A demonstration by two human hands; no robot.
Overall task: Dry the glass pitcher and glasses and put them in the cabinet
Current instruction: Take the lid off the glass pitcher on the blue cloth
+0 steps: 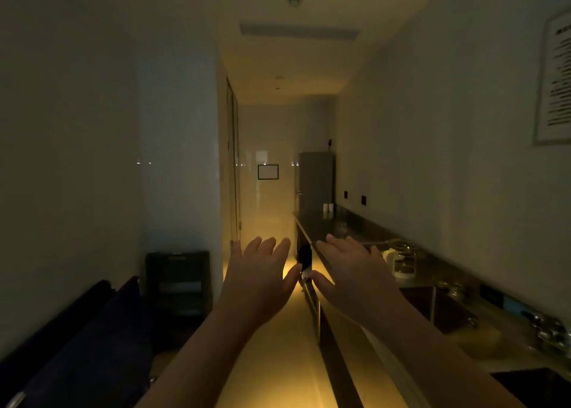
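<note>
Left hand [259,271], right hand [352,268]: fingers [281,248] spread, empty. Pitcher [403,261] on surface [327,225]: fragile glass, likely slippery; take handle, support base.

Much lost to dimness and blur

The glass pitcher [403,261] was murky, its left side partly behind the right hand [349,268]. The glasses [451,287] were blurred shapes. The wall notice [554,77] ran off the right edge, its text unreadable.
</note>
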